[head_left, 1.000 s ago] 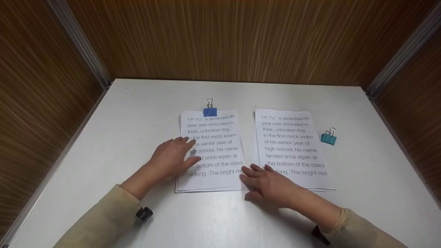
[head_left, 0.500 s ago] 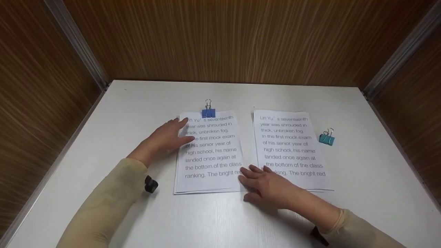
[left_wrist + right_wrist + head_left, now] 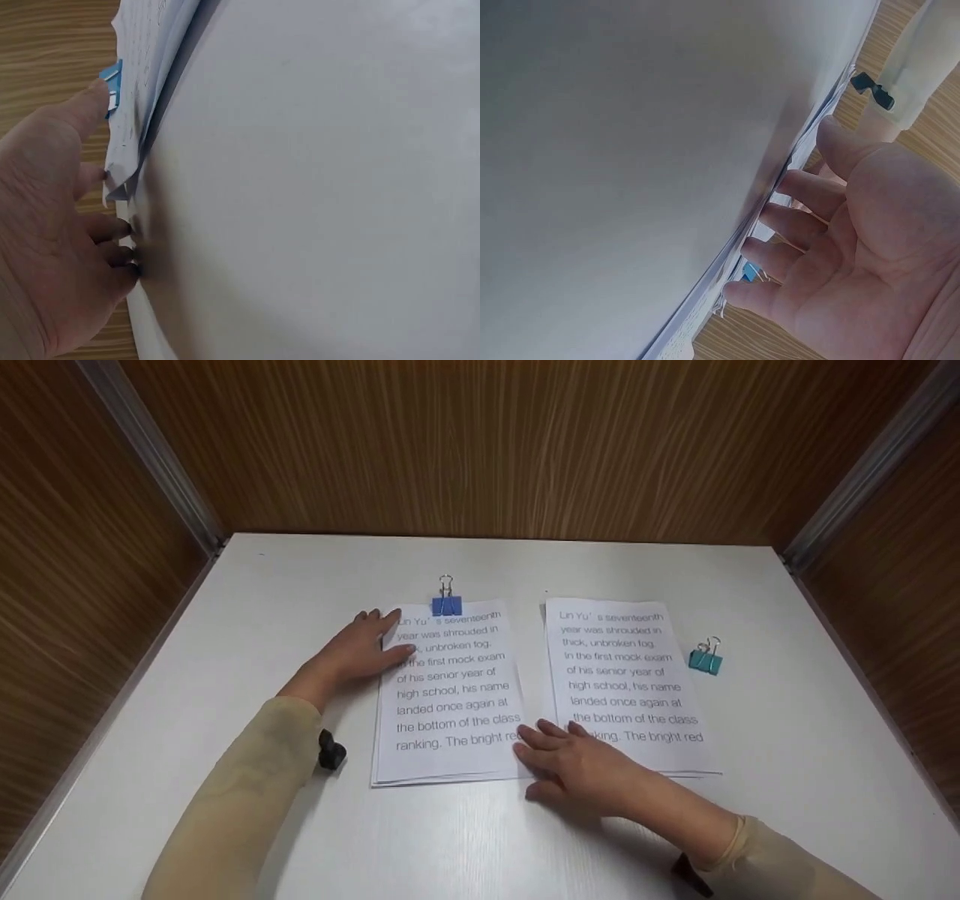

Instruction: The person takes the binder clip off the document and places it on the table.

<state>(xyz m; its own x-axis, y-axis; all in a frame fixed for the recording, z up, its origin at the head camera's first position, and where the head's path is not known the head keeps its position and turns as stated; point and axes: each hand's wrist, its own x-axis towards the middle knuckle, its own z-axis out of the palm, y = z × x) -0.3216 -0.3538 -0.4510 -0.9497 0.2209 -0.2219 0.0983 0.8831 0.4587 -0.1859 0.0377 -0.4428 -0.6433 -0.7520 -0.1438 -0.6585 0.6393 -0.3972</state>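
A stack of printed paper (image 3: pixel 457 690) lies left of centre, with a blue binder clip (image 3: pixel 447 606) on its top edge, wire handles pointing away. At that stack's upper left side is my left hand (image 3: pixel 356 649), thumb and index finger over the margin, the other fingers by the edge. The left wrist view shows these fingers (image 3: pixel 116 251) near a slightly lifted paper corner (image 3: pixel 120 176). My right hand (image 3: pixel 585 765) rests with spread fingers across the facing lower corners of this stack and a second printed stack (image 3: pixel 622 675).
A loose teal binder clip (image 3: pixel 706 661) sits on the white table (image 3: pixel 780 720), right of the second stack. Brown wood-grain panels (image 3: pixel 495 450) enclose the back and sides. Black wrist devices (image 3: pixel 331 751) hang under the sleeves.
My left hand has moved from the middle of the left stack up to its upper left side. The right hand stays in place. The head view has shifted slightly.
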